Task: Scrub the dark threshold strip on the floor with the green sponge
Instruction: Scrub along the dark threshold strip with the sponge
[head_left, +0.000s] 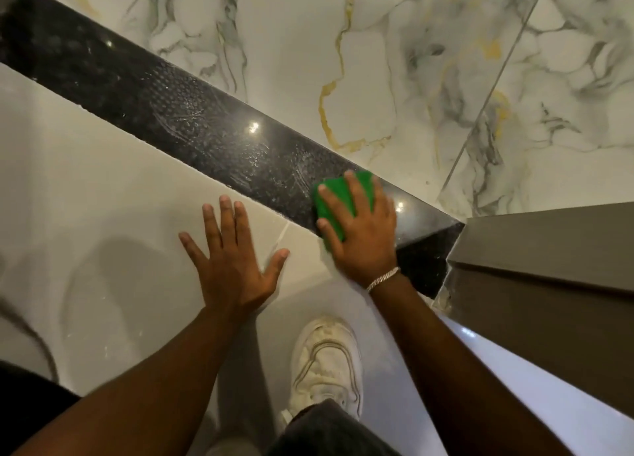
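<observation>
So nearest the camera there's a white sneaker (326, 363) on the floor. Left hand (233, 267) lies flat, fingers spread, on the pale tile (103, 181). Right hand (360, 229) presses down on the sponge (334, 203), which sits on the strip (206, 129) near its right end. Strip looks wet, maybe soapy. Marble floor (377, 44) beyond.

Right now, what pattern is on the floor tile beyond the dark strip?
White marble tile with grey and gold veins, clearest in the head view.

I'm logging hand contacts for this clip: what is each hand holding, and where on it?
Right hand presses the green sponge from on top, fingers spread across it. Left hand holds nothing, flat on the tile.
</observation>
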